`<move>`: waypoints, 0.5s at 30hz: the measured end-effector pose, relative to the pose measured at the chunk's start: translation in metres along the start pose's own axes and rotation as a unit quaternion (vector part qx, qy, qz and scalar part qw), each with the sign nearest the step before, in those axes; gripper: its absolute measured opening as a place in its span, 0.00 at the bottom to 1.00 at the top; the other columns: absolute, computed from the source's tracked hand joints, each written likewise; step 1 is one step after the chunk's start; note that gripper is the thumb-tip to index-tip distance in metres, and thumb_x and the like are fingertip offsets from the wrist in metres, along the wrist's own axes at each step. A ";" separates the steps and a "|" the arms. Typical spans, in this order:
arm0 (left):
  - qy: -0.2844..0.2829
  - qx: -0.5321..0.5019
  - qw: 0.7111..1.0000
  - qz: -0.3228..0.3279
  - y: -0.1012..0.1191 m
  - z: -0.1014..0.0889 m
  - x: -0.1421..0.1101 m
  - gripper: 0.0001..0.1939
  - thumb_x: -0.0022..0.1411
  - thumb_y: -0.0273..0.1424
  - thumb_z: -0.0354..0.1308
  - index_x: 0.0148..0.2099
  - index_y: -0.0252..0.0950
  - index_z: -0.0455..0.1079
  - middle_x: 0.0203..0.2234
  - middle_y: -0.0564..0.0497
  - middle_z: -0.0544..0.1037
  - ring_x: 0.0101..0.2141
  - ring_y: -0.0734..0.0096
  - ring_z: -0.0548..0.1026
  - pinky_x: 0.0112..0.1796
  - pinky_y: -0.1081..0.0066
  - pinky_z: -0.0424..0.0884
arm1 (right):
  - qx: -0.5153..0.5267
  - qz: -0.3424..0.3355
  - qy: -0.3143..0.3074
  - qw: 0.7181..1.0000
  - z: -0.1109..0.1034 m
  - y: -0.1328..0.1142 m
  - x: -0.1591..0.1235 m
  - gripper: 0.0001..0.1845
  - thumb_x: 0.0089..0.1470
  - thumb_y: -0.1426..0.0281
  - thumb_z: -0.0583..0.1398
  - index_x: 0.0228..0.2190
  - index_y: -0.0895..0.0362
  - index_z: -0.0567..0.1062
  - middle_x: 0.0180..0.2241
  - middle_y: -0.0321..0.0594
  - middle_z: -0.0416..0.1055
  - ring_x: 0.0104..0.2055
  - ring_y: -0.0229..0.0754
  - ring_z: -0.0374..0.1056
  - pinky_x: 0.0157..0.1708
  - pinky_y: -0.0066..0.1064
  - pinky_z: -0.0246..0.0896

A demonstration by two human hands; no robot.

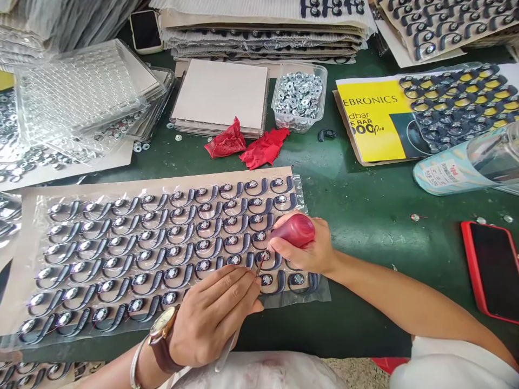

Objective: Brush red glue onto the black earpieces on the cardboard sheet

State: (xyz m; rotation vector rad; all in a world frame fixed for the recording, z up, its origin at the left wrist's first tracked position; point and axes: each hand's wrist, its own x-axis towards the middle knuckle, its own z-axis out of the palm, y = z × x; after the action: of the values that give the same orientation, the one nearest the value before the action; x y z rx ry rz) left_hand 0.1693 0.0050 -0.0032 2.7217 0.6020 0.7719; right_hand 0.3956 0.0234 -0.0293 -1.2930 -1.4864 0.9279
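Observation:
My right hand [318,251] is wrapped round a small red squeeze bottle [295,229], tilted with its narrow end toward the parts below. My left hand [221,310], with a watch on its wrist, grips slim metal tweezers [260,267]. The tweezer tips are at a small round speaker-like piece [265,256] in a black curved holder, close to the bottle's end. Whether they touch it I cannot tell. Several rows of similar black curved parts [174,232] with silver round pieces lie on a clear plastic sheet over brown cardboard [30,216].
Behind are a tub of silver discs [300,97], a stack of white sheets [223,94], red scraps [265,147] and clear trays [81,97]. To the right lie a yellow box panel [365,119], a bottle [450,170] and a red-cased phone [492,270].

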 end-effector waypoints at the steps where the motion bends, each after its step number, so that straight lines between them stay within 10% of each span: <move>1: 0.000 -0.001 1.000 -0.001 0.000 0.000 0.000 0.09 0.65 0.22 0.57 0.46 0.23 0.74 0.38 0.42 0.81 0.42 0.61 0.80 0.46 0.61 0.78 | 0.004 0.004 0.001 1.000 0.000 0.000 0.000 0.12 0.52 0.60 0.65 0.29 0.55 0.74 0.20 0.36 0.76 0.22 0.40 0.72 0.28 0.31 0.72; 15: -0.010 0.000 1.000 0.002 0.001 -0.001 -0.001 0.10 0.64 0.22 0.58 0.46 0.23 0.74 0.39 0.41 0.81 0.43 0.59 0.80 0.47 0.60 0.78 | -0.015 0.003 0.001 1.000 -0.002 -0.001 0.001 0.10 0.53 0.62 0.65 0.27 0.56 0.75 0.19 0.36 0.74 0.21 0.40 0.71 0.28 0.32 0.71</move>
State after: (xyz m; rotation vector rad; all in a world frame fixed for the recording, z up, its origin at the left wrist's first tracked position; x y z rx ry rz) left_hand 0.1684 0.0041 -0.0021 2.7291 0.5929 0.7433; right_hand 0.3974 0.0244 -0.0274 -1.3206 -1.5015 0.9115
